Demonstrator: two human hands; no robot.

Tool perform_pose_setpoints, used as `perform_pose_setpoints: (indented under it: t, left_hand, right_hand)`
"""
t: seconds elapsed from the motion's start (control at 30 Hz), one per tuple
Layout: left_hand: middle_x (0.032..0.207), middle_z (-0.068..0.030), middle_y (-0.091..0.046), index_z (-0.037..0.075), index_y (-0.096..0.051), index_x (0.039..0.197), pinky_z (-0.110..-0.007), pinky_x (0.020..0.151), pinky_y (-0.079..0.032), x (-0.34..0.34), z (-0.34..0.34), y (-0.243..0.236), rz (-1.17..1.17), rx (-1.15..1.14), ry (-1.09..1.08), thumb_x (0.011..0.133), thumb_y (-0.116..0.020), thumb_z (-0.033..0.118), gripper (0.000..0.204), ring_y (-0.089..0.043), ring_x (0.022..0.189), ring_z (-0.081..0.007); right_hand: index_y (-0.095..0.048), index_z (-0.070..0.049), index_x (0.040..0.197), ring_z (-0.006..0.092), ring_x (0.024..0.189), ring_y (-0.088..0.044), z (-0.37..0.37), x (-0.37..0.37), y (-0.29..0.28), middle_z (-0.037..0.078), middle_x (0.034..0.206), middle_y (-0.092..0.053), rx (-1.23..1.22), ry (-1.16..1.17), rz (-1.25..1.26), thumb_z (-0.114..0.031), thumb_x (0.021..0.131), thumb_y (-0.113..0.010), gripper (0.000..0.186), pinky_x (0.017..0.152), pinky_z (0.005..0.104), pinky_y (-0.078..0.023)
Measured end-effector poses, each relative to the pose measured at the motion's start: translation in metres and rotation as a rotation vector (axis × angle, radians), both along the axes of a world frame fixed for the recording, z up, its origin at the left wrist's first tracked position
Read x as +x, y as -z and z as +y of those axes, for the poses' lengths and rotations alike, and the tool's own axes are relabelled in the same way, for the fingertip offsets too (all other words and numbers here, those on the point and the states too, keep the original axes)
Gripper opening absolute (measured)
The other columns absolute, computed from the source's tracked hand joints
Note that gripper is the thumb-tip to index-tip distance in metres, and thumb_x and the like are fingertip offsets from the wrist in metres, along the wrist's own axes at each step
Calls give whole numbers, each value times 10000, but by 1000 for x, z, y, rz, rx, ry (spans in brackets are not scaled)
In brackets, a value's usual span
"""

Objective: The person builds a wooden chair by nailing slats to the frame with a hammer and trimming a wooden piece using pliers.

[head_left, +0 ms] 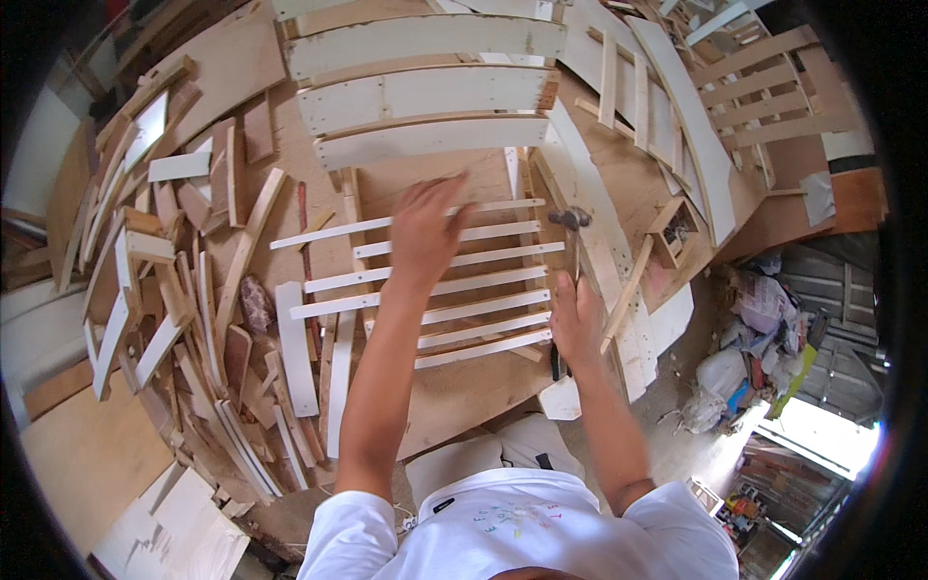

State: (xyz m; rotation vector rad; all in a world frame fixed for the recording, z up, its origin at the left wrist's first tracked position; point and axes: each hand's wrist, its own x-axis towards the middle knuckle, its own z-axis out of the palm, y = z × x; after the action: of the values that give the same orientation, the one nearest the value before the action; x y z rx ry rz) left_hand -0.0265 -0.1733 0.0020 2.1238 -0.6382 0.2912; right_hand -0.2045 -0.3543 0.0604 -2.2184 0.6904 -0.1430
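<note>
My right hand (577, 314) is wrapped round the handle of a hammer (570, 218), its head up beside the right ends of several narrow white slats (498, 253). These slats lie side by side across two wooden rails, forming a ladder-like frame. Their left ends are uneven, some sticking out past the left rail (354, 208). Above the upper slats is my left hand (430, 224), fingers stretched out and slightly blurred. Nothing shows in it; whether it touches a slat I cannot tell.
Wide white boards (425, 92) form a slatted piece beyond the frame. Loose wood offcuts (232, 193) crowd the left. A small wooden box (674, 232) with small bits inside stands at the right, near a long white plank (691, 135). Bags (720, 372) lie on the floor, lower right.
</note>
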Motion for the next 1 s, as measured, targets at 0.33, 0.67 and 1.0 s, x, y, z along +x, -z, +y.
perform_pose_setpoints:
  t: [0.33,0.67,1.0]
  left_hand:
    - [1204,-79,-752,141,-735,1242,-484,1235,-345,9,160,4,66,487,-135,931,-767,327,363,-669,1192,-289]
    - [1103,-40,-786,168,-792,1098,-486,1230,-328,19,159,20,47,410,-124,914,-781,302,227,-708,1107,-244]
    - [1094,-29,-787,191,-803,1112,-505,1253,-294,21,162,23,66,437,-111,883,-810,275,244,-702,1116,-227]
  right_hand:
    - [-513,-74,843,44,522,-455,58,-34,39,-28,636,-494,437,-63,-39,-468,1093,-587,473,445,232,-369]
    - [-555,-54,811,60,497,-478,77,-57,19,-20,571,-508,278,-46,0,-470,1101,-567,507,454,271,-386]
    - [-541,-29,754,190,481,-568,80,-83,16,91,553,-582,215,89,-21,-383,1087,-602,490,498,376,-446]
